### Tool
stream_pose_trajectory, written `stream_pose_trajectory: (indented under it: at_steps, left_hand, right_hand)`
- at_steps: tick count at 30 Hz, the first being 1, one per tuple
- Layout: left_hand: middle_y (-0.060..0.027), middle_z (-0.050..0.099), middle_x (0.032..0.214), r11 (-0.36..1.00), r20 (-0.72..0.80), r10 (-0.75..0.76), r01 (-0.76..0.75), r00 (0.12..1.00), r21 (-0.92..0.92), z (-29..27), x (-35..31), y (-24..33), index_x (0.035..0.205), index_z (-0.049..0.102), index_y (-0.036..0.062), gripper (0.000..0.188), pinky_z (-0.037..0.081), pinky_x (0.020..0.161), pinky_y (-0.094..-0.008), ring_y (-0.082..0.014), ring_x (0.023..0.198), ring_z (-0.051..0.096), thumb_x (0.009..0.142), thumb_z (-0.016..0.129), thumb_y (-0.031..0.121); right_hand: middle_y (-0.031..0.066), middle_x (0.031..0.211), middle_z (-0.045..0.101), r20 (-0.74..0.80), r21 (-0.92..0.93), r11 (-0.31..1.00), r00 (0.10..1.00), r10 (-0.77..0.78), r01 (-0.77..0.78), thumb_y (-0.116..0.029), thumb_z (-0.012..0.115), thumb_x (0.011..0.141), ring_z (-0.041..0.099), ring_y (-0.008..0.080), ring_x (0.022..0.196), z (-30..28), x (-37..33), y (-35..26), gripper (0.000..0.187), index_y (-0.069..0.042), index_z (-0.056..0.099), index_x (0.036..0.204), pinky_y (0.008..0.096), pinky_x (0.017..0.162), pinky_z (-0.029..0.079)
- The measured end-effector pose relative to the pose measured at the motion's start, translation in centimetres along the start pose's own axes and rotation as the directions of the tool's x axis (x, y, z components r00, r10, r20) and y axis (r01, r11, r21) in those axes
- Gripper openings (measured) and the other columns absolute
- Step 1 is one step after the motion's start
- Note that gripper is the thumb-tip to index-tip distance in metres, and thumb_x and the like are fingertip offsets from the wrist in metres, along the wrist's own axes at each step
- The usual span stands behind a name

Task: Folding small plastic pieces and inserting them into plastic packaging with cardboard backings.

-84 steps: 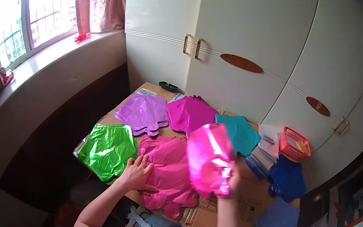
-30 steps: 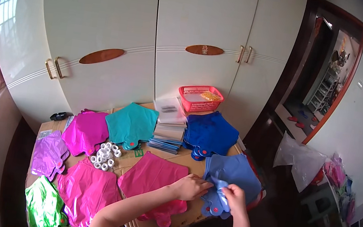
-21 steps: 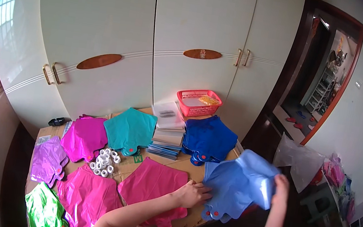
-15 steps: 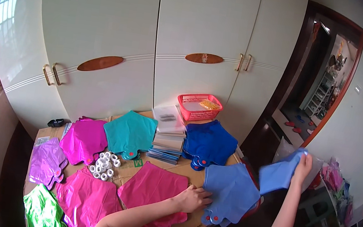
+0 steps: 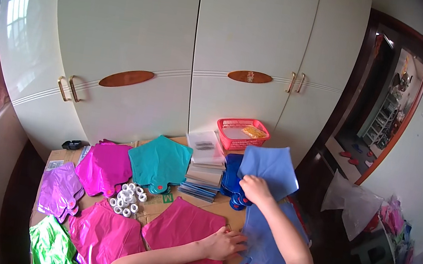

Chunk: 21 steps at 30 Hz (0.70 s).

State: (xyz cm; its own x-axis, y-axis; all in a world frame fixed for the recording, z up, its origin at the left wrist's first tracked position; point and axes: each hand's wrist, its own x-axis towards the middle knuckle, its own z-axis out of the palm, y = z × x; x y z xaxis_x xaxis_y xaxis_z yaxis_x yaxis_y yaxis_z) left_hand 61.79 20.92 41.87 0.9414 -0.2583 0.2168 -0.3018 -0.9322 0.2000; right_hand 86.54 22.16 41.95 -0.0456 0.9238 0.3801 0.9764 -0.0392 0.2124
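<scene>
My right hand (image 5: 255,189) grips a light blue foil balloon (image 5: 270,168) and holds it up over the stack of dark blue foil balloons (image 5: 231,176). My left hand (image 5: 223,243) lies flat where a pink foil balloon (image 5: 180,230) meets the pile of light blue foil balloons (image 5: 266,244) at the table's right end. It presses on that pile's edge with fingers spread.
The cardboard-covered table (image 5: 156,208) also bears teal (image 5: 160,162), magenta (image 5: 103,162), purple (image 5: 57,193) and green (image 5: 49,247) foil balloons, a cluster of small white tape rolls (image 5: 126,199), a stack of flat packets (image 5: 204,172) and a red basket (image 5: 242,134). White wardrobe doors stand behind; a doorway is at right.
My right hand lifted a light blue balloon off the right-hand pile, swung it out to the right, and has brought it back over the dark blue stack. My left hand stayed put.
</scene>
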Motion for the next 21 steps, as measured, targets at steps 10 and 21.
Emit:
stream_pose_trajectory:
  at_steps: [10, 21]
  left_hand:
    - [-0.0051, 0.059, 0.12, 0.985, -0.133, -0.154, 0.163, 0.979, 0.063, -2.7, -1.0, -4.2, 0.109, 0.063, 0.0131, 0.03, 0.042, 0.092, -0.0442, -0.0238, 0.117, 0.052, 0.085, 0.06, 0.03]
    - [-0.0115, 0.058, 0.119, 0.871, -0.426, -0.329, 0.445, 0.843, 0.209, -0.4, 4.9, -11.6, 0.128, 0.045, 0.0018, 0.052, 0.042, 0.095, -0.037, -0.0236, 0.113, 0.055, 0.08, 0.058, 0.019]
  right_hand:
    - [0.0063, 0.083, 0.066, 0.08, -0.009, 0.978, 0.975, 0.209, -0.209, -0.026, 0.065, 0.076, 0.065, 0.024, 0.086, 1.6, 0.3, -4.1, 0.018, -0.008, 0.068, 0.076, 0.0385, 0.065, 0.054]
    - [0.0073, 0.066, 0.067, 0.315, 0.686, 0.379, 0.724, 0.614, -0.62, -0.023, 0.077, 0.071, 0.061, 0.0145, 0.059, 2.3, 0.6, -0.5, 0.022, -0.002, 0.07, 0.076, 0.0295, 0.056, 0.046]
